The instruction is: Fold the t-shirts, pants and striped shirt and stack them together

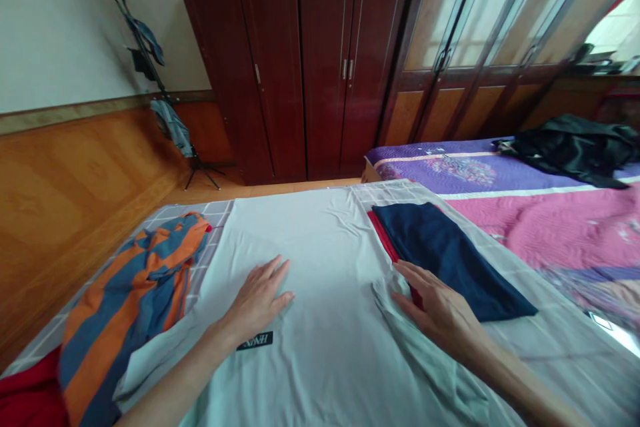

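A pale grey-green shirt (320, 267) lies spread on a checked cloth, a dark label with lettering near its lower left part. My left hand (260, 297) rests on the shirt just above that label, fingers apart and holding nothing. Over the shirt's right edge is my right hand (433, 303), its thumb and fingers apart, beside a bunched fold of the shirt. Folded navy cloth (445, 253) lies right of the shirt, with red cloth (383, 235) showing along its left edge.
An orange and blue striped garment (120, 300) lies at the left, with a red one (33, 390) near the corner. Behind are a dark red wardrobe (320, 60) and a coat stand (145, 53). A black garment (570, 143) lies on the purple and pink bed (480, 173).
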Tool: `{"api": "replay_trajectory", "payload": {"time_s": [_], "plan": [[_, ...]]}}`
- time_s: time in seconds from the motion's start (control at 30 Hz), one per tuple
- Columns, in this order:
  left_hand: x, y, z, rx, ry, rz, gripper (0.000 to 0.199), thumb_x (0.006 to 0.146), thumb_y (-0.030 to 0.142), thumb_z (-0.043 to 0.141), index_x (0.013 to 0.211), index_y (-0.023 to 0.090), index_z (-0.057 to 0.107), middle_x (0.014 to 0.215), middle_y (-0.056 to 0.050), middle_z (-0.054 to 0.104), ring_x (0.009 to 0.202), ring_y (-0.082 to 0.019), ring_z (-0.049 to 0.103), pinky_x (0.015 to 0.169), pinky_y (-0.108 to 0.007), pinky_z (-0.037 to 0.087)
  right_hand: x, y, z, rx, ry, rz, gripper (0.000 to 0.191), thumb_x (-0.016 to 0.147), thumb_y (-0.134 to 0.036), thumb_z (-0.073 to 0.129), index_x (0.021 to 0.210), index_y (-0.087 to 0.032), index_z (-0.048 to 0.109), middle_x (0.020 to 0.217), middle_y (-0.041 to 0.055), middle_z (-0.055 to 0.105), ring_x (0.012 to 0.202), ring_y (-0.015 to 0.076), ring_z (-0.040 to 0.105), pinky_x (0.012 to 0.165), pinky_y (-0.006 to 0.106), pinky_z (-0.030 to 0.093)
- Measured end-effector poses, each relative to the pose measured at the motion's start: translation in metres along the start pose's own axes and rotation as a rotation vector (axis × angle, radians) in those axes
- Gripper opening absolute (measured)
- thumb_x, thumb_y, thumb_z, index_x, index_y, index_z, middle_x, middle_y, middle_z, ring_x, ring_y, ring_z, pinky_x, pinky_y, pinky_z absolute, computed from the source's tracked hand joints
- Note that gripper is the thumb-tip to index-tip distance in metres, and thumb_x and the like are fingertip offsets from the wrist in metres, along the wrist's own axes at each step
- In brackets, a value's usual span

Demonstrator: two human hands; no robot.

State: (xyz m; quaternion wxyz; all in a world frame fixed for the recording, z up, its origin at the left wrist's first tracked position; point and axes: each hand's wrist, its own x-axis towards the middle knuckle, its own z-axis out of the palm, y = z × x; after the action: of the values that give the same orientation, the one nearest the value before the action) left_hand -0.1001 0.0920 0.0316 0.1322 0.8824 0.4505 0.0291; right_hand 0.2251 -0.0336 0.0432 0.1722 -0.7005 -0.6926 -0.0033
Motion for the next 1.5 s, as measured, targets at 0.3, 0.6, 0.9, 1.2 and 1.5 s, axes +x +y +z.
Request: {"api": "replay_trajectory", "payload": {"time_s": [0.3,0.6,0.9,1.2,1.5], "plan": [[0.007,0.089,-0.016,-0.243,-0.141,0.290,0.057,0.083,0.038,0.054,0.137,0.023,0.042,0.132,-0.006,0.053,0.112,-0.023,0.055,0.094,-0.031,0.042,-0.079,0.011,0.011,0.062,0.164,0.445,0.048,0.082,-0.059,0.043,0.109,-0.023,0.061,0.099,0.0081,0.065,0.079,0.0246,0.063,0.068,0.038,0.049],[0.042,0.135,0.037,-0.496,0.035,0.368,0.049,0.078,0.016,0.051,0.126,0.021,0.053,0.111,-0.004,0.064,0.087,-0.016,0.060,0.086,-0.028,0.046,-0.074,-0.009,0.003,0.133,-0.005,0.432,0.025,0.079,-0.039,0.047,0.066,-0.022,0.060,0.075,0.0025,0.062,0.071,0.0191,0.060,0.063,0.029,0.040],[0.047,0.123,0.058,-0.734,0.070,0.319,0.044,0.078,0.016,0.052,0.122,0.019,0.056,0.106,-0.003,0.066,0.081,-0.012,0.061,0.075,-0.023,0.048,-0.065,-0.022,-0.001,0.134,-0.086,0.530,0.028,0.080,-0.041,0.047,0.077,-0.022,0.068,0.069,0.0010,0.066,0.065,0.0188,0.060,0.056,0.028,0.034],[0.048,0.122,0.059,-0.758,0.065,0.321,0.043,0.078,0.015,0.051,0.121,0.019,0.056,0.104,-0.003,0.067,0.081,-0.012,0.062,0.073,-0.022,0.048,-0.081,-0.016,-0.014,0.107,0.230,0.494,0.033,0.085,-0.040,0.042,0.095,-0.024,0.069,0.083,0.0031,0.067,0.064,0.0162,0.060,0.061,0.028,0.042],[0.047,0.121,0.060,-0.776,0.074,0.325,0.042,0.078,0.014,0.052,0.119,0.018,0.058,0.102,-0.003,0.068,0.080,-0.012,0.062,0.073,-0.022,0.048,-0.064,-0.036,-0.003,0.004,0.005,0.318,0.017,0.076,-0.033,0.054,0.078,-0.020,0.066,0.080,0.0045,0.059,0.082,0.0204,0.057,0.072,0.030,0.041]]}}
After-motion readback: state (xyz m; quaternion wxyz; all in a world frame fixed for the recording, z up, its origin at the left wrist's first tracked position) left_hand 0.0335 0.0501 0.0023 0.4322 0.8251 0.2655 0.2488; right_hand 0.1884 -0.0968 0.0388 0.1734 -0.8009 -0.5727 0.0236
